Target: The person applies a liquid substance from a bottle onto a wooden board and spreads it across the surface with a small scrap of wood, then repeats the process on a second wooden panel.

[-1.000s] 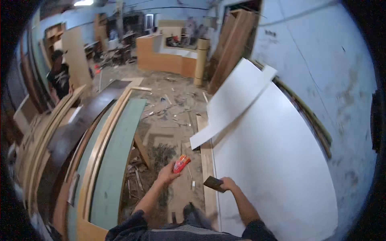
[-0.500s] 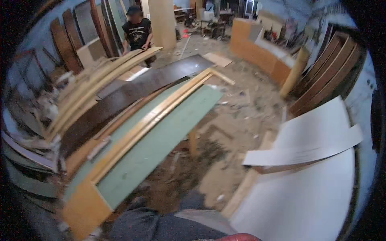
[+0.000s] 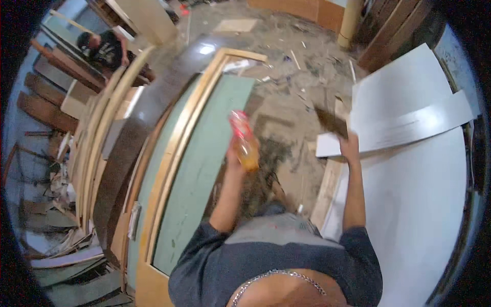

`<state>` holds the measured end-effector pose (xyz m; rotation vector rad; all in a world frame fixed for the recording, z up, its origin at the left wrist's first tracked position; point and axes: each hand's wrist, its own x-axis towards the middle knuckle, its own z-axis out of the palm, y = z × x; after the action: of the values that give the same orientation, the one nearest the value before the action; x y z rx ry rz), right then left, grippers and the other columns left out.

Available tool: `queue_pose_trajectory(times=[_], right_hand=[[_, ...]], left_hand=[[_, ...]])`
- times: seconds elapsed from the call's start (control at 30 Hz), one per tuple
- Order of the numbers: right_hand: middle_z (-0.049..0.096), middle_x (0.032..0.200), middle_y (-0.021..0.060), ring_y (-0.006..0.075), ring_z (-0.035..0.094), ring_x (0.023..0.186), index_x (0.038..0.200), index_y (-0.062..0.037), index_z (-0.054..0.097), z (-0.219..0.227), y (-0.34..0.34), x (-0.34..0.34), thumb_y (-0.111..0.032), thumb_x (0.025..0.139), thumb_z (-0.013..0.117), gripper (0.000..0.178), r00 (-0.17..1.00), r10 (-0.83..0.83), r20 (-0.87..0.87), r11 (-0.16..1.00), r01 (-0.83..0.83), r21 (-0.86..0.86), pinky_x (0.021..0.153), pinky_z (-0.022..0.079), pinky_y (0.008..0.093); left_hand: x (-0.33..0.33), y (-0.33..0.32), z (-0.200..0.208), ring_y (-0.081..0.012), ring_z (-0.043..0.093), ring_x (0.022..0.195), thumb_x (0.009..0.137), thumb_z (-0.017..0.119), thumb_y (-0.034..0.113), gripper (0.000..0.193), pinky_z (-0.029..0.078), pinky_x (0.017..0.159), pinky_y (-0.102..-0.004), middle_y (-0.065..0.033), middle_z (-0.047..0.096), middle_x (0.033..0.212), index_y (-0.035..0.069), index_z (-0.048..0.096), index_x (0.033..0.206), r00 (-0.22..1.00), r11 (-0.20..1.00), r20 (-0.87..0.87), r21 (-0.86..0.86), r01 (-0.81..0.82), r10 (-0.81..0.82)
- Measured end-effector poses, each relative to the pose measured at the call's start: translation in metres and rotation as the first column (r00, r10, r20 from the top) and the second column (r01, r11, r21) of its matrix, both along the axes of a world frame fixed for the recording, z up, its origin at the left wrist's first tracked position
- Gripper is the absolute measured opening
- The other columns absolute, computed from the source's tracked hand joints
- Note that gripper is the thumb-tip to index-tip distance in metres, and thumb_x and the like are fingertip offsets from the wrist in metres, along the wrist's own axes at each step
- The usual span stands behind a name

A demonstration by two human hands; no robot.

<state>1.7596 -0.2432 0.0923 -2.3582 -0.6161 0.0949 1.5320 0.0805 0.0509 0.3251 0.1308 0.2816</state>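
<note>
A green door panel [image 3: 204, 169] lies at left; the left hand [image 3: 236, 153] has its fingers clamped on an orange-and-red bottle [image 3: 244, 139] (blurred), the right hand [image 3: 349, 146] grips a dark flat tool [image 3: 331, 122] over the white boards [image 3: 409, 128]

I see one package — a slim orange bottle [image 3: 244, 140] with a red top, raised in the left hand [image 3: 234, 156], blurred.

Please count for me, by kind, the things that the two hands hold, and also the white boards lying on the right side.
Red and orange bottle in left hand: 1
Dark flat tool in right hand: 1
White boards: 3, a large sheet, a long strip and a sheet behind it
Total: 5
</note>
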Motion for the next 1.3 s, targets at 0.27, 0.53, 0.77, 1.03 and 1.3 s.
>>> queue_pose_trajectory(times=[0.27,0.53,0.77,1.03,1.3], right_hand=[[0.066,0.116,0.0176,0.0237,0.063,0.096,0.114,0.0108,0.062,0.215,0.149,0.089,-0.008,0.092,0.063,0.029,0.818,-0.492,0.298,0.463,-0.044,0.885,0.089,0.049,0.0340],[0.046,0.145,0.0182,0.0341,0.038,0.138,0.138,-0.0043,0.050,0.051,0.318,0.039,-0.002,0.083,0.048,0.056,0.705,0.377,0.601,0.658,-0.660,0.362,0.115,0.026,0.0500],[0.040,0.149,0.0174,0.0364,0.034,0.140,0.144,-0.0075,0.044,0.047,0.381,0.050,0.001,0.066,0.054,0.079,0.199,0.903,0.381,0.196,-0.979,0.048,0.115,0.022,0.0534],[0.021,0.153,0.0306,0.0451,0.020,0.143,0.150,0.0039,0.020,0.016,0.392,0.063,-0.002,0.067,0.058,0.091,-0.024,0.972,0.232,-0.048,-0.994,0.098,0.116,0.016,0.0551],[0.008,0.156,0.0305,0.0431,0.007,0.146,0.151,0.0053,0.011,0.091,0.435,0.046,-0.037,0.079,0.074,0.105,-0.583,0.812,0.014,-0.580,-0.810,-0.087,0.118,0.011,0.0510]], left_hand=[[0.128,0.136,0.057,-0.0267,0.060,0.105,0.093,0.061,0.036,0.037,0.047,0.097,-0.0466,-0.0097,0.063,0.111,0.005,0.057,0.113,0.791,0.766,-0.185,-0.199,-0.611,0.583],[0.186,0.121,0.030,-0.0223,0.058,0.111,0.092,0.063,0.034,0.030,0.044,0.102,-0.0415,-0.0034,0.063,0.115,0.012,0.061,0.112,0.710,0.679,-0.158,-0.211,-0.703,0.686],[0.130,0.121,0.029,-0.0181,0.065,0.093,0.086,0.069,0.044,0.037,0.052,0.086,-0.0338,-0.0019,0.068,0.101,0.014,0.064,0.105,0.591,0.528,-0.448,-0.272,-0.805,0.671],[0.140,0.084,0.037,-0.0225,0.063,0.108,0.092,0.055,0.055,0.053,0.049,0.096,-0.0403,-0.0070,0.066,0.119,0.011,0.061,0.120,0.455,0.404,-0.566,-0.222,-0.887,0.687],[0.101,0.056,0.085,-0.0263,0.058,0.119,0.101,0.029,0.055,0.063,0.045,0.103,-0.0443,-0.0118,0.056,0.134,0.008,0.046,0.140,0.125,0.211,-0.318,0.250,-0.945,0.940]])
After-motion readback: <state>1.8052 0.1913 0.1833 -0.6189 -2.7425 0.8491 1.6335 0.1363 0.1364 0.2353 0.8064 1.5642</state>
